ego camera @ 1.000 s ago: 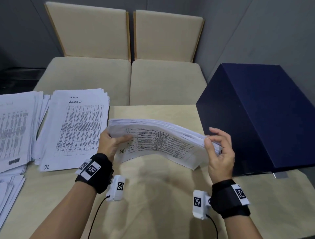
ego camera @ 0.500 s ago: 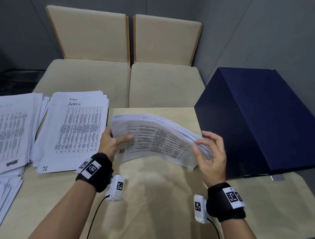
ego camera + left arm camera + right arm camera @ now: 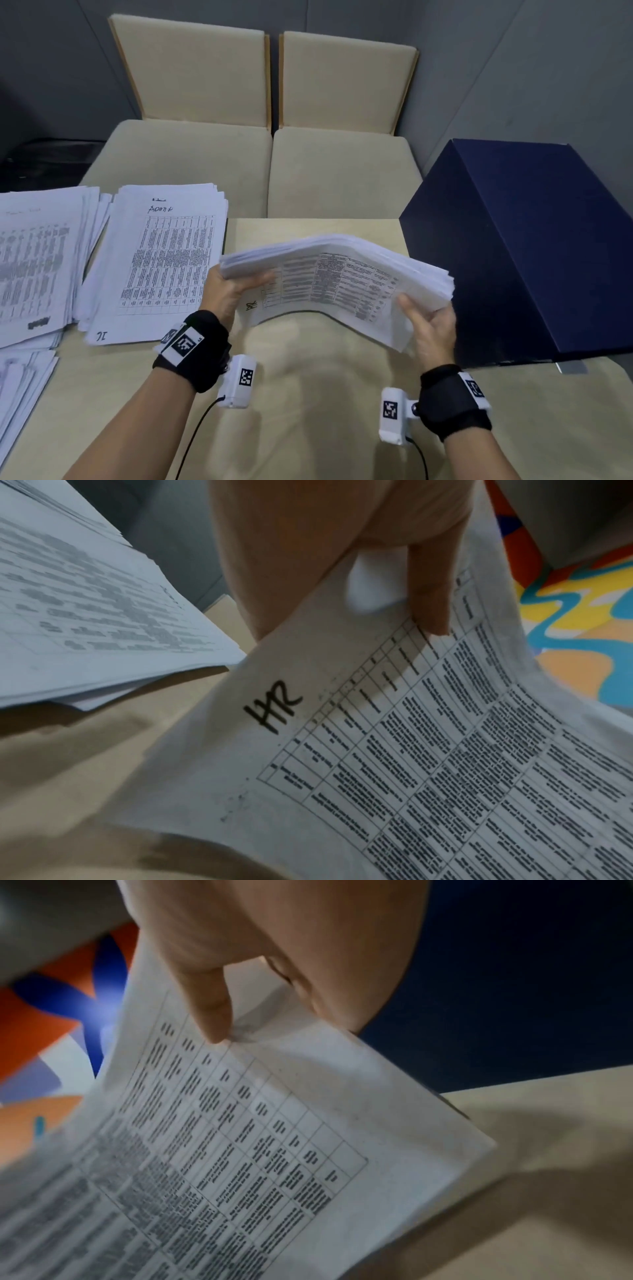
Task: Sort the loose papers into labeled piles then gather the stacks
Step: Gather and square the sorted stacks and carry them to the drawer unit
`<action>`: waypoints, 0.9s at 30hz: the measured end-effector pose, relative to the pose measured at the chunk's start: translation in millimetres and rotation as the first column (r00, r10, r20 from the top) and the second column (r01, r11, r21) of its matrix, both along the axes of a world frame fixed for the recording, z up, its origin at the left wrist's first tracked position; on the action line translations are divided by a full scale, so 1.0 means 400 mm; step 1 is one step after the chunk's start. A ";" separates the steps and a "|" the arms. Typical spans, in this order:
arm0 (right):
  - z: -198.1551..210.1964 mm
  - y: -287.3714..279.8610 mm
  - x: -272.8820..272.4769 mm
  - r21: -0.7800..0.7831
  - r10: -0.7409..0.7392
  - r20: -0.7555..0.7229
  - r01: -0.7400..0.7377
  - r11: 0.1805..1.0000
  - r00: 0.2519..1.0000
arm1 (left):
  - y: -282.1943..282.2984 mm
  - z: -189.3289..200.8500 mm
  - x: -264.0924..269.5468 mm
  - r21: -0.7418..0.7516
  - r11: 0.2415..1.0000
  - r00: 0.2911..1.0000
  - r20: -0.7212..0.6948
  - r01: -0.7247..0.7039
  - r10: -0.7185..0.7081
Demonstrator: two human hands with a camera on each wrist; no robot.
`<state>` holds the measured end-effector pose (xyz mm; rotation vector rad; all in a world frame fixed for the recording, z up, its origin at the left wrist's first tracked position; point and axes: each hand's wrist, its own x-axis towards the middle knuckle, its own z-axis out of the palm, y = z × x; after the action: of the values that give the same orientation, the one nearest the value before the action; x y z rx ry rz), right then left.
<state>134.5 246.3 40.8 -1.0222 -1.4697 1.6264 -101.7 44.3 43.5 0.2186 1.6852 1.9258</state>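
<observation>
A person holds a thick stack [image 3: 342,274] of printed papers w/ both hands, lifted off a tan counter [image 3: 308,394] and bowed upward in the middle. The left hand [image 3: 227,291] grips the stack's left end, thumb curled over the front sheet, other fingers hidden behind the paper. The right hand [image 3: 433,320] grips the right end the same way, thumb on the front sheet near the corner. In the left wrist view the thumb [image 3: 430,599] presses the top sheet beside a handwritten "HR" label [image 3: 274,710], above a printed table. In the right wrist view the thumb [image 3: 210,1012] pinches the far corner of the sheets. The stack hangs over the counter's middle, between two things: a pile [image 3: 164,260] to the left, lying flat w/ handwriting at top & bottom, its far end hanging past the counter's far edge, and a dark blue box [image 3: 531,246] to the right, near the stack's right end. A second pile [image 3: 37,260] lies further left, overlapping the first one's edge, and a third pile [image 3: 20,387] sits at the near left corner, partly out of frame. Two beige chairs [image 3: 267,113] stand side by side behind the counter, against a grey wall. Each wrist wears a black band w/ a white camera unit.
</observation>
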 end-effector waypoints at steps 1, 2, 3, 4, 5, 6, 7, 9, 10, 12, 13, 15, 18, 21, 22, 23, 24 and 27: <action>-0.008 0.006 0.006 0.043 0.009 -0.003 -0.009 0.999 1.000 | -0.008 0.000 -0.004 0.027 1.000 1.000 -0.010 -0.011 0.011; -0.023 0.013 0.014 0.085 0.025 0.027 -0.027 0.996 0.999 | -0.013 -0.002 -0.009 0.046 0.999 1.000 -0.024 -0.009 0.010; -0.039 0.018 0.022 0.099 0.047 0.085 -0.056 0.994 0.995 | -0.013 -0.008 -0.015 0.047 0.999 1.000 -0.030 -0.005 0.006; -0.047 0.018 0.024 0.098 0.083 0.133 -0.097 0.990 0.988 | -0.010 -0.016 -0.021 0.034 0.999 1.000 -0.025 0.004 -0.003; -0.055 0.015 0.022 0.080 0.122 0.157 -0.136 0.988 0.980 | -0.002 -0.024 -0.024 0.013 1.000 1.000 -0.014 0.012 -0.012; -0.062 0.016 0.016 0.060 0.148 0.184 -0.162 0.985 0.972 | 0.009 -0.030 -0.027 -0.014 1.000 1.000 -0.006 0.019 -0.019; -0.058 0.013 0.003 0.048 0.150 0.200 -0.163 0.985 0.968 | 0.023 -0.035 -0.029 -0.047 0.999 1.000 -0.001 0.021 -0.021; -0.053 0.011 -0.025 -0.005 0.084 0.194 -0.084 0.996 0.977 | 0.050 -0.048 -0.038 -0.098 0.995 1.000 -0.013 -0.020 0.019; -0.054 0.015 -0.035 -0.046 0.048 0.169 -0.041 0.998 0.984 | 0.062 -0.052 -0.041 -0.108 0.993 0.998 -0.017 -0.054 0.053; -0.054 0.021 -0.050 -0.071 0.010 0.140 0.000 0.997 0.990 | 0.080 -0.055 -0.041 -0.101 0.990 0.995 -0.017 -0.096 0.095; -0.049 0.020 -0.055 -0.073 0.002 0.129 0.008 0.997 0.992 | 0.086 -0.055 -0.039 -0.093 0.990 0.995 -0.023 -0.102 0.101; -0.048 0.021 -0.051 -0.081 0.017 0.082 -0.010 0.997 0.996 | 0.088 -0.066 -0.043 -0.081 0.989 0.992 -0.037 -0.123 0.120; -0.070 0.036 -0.035 -0.103 0.015 0.055 -0.009 0.995 0.998 | 0.074 -0.082 -0.069 -0.044 0.989 0.989 0.017 -0.144 0.145; -0.113 0.068 -0.047 -0.159 -0.011 0.118 0.030 0.987 0.993 | 0.089 -0.084 -0.086 -0.074 0.996 0.998 0.048 -0.045 0.048; -0.126 0.074 -0.056 -0.158 -0.018 0.141 0.041 0.987 0.990 | 0.104 -0.082 -0.083 -0.099 0.995 0.999 0.044 -0.024 0.028; -0.130 0.076 -0.071 -0.152 -0.032 0.155 0.056 0.987 0.987 | 0.119 -0.080 -0.079 -0.116 0.993 0.998 0.037 -0.038 0.042; -0.133 0.078 -0.084 -0.139 -0.040 0.148 0.061 0.988 0.988 | 0.130 -0.080 -0.075 -0.124 0.990 0.997 0.028 -0.068 0.072; -0.099 0.071 -0.118 -0.086 -0.069 0.094 0.077 0.993 0.993 | 0.138 -0.082 -0.072 -0.088 0.982 0.986 0.026 -0.165 0.168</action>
<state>87.4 274.7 1.1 -1.1999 -1.4116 1.6247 -130.5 99.4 10.9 0.0121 1.8091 1.9582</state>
